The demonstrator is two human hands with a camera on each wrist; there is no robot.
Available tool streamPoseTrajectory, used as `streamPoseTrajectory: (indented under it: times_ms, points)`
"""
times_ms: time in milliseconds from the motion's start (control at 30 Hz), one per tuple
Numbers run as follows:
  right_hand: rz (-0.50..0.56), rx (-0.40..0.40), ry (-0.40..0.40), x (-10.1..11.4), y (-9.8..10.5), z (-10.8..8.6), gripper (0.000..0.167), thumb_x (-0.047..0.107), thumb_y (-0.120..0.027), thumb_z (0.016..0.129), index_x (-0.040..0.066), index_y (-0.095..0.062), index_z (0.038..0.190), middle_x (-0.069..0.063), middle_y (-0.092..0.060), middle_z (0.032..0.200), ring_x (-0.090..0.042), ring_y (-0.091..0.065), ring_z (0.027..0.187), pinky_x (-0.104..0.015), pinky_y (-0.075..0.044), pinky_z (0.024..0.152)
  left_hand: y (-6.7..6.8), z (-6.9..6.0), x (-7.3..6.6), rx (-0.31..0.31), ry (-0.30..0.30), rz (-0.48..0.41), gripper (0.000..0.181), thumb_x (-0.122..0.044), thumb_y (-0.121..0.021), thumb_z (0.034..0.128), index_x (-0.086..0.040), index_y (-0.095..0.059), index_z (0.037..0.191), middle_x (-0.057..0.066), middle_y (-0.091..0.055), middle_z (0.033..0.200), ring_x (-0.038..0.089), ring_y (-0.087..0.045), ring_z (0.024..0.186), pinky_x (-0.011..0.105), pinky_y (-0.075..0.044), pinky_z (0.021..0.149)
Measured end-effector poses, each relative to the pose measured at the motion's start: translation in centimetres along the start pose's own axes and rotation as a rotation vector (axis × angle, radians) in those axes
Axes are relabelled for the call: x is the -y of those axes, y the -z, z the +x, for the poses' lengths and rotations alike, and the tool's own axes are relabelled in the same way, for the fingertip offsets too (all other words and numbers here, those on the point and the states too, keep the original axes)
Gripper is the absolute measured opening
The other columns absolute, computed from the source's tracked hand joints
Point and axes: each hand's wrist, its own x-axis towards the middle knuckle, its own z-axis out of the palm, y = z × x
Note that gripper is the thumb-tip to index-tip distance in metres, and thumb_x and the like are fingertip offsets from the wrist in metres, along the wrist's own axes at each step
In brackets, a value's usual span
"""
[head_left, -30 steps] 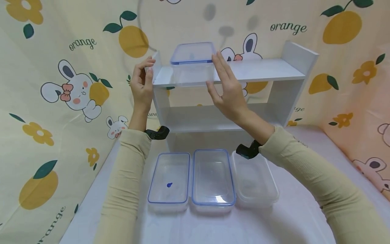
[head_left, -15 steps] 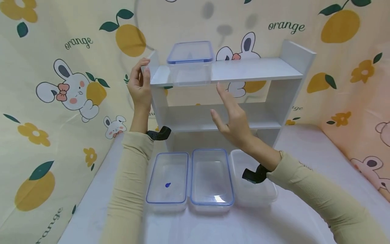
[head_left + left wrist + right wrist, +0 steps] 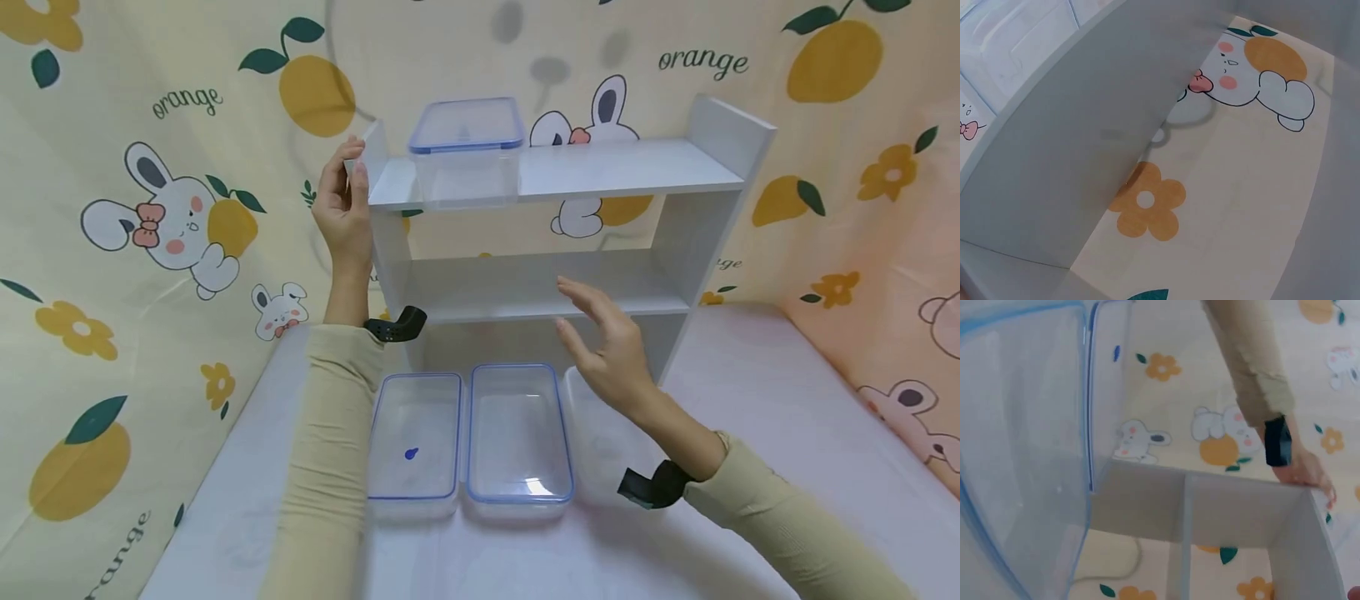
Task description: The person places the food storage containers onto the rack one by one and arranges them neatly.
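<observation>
My left hand (image 3: 343,204) grips the upper left side panel of the white shelf (image 3: 637,171), its thumb and fingers bent about the panel's edge. The same hand shows at the shelf's corner in the right wrist view. My right hand (image 3: 611,354) is in the air before the lower shelf, fingers parted and holding nothing. On the top board, at its left end, sits a clear food container (image 3: 467,150) with a blue-edged lid. Neither hand touches that container.
In front of the shelf, a blue-rimmed container (image 3: 415,437) with a small blue mark stands on the white table (image 3: 465,562). Beside it is another blue-rimmed container (image 3: 520,433). A third, plain clear container (image 3: 600,450) is partly behind my right arm.
My right hand has come away from the container on the top board and moved down and right. The container and my left hand have stayed in place.
</observation>
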Motion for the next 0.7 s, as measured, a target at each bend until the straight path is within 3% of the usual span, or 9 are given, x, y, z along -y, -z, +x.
streamPoseTrajectory:
  times_ms: [200,267,467,700]
  points:
    - [0.097,-0.010,-0.158,-1.0,1.7,-2.2,0.033,-0.011,-0.056,0.087,-0.012,-0.056,0.121,-0.029,-0.063,0.119,0.011,-0.058,0.113,-0.005,-0.046,0.098,-0.1,0.4,0.6,-0.040,0.016,0.012,0.016,-0.001,-0.055,0.0938,-0.003,-0.067,0.104,0.022,-0.062,0.128,0.017,-0.056,0.130,0.026,-0.041,0.115]
    - [0.098,-0.009,-0.205,-1.3,2.3,-2.9,0.032,-0.009,-0.056,0.089,-0.011,-0.056,0.120,-0.023,-0.066,0.117,0.013,-0.059,0.109,-0.004,-0.047,0.094,-0.1,0.5,1.0,-0.055,0.017,0.015,0.015,-0.001,-0.056,0.0936,-0.004,-0.067,0.102,0.020,-0.064,0.126,0.017,-0.057,0.129,0.026,-0.041,0.114]
    - [0.086,0.017,-0.289,-2.0,3.6,-4.8,0.029,-0.003,-0.054,0.093,-0.009,-0.056,0.122,0.021,-0.062,0.111,0.015,-0.059,0.106,-0.001,-0.044,0.093,0.0,0.6,1.8,-0.053,-0.010,-0.012,0.015,0.000,-0.054,0.0942,0.001,-0.065,0.104,0.015,-0.066,0.123,0.017,-0.056,0.130,0.027,-0.040,0.115]
    - [0.074,0.037,-0.329,-2.7,4.4,-6.5,0.027,-0.003,-0.054,0.093,-0.010,-0.057,0.118,0.029,-0.061,0.107,0.017,-0.059,0.102,0.001,-0.043,0.092,-0.3,0.0,1.2,-0.018,-0.026,-0.002,0.019,-0.001,-0.049,0.0965,0.002,-0.061,0.111,-0.006,-0.063,0.114,0.017,-0.051,0.134,0.027,-0.037,0.117]
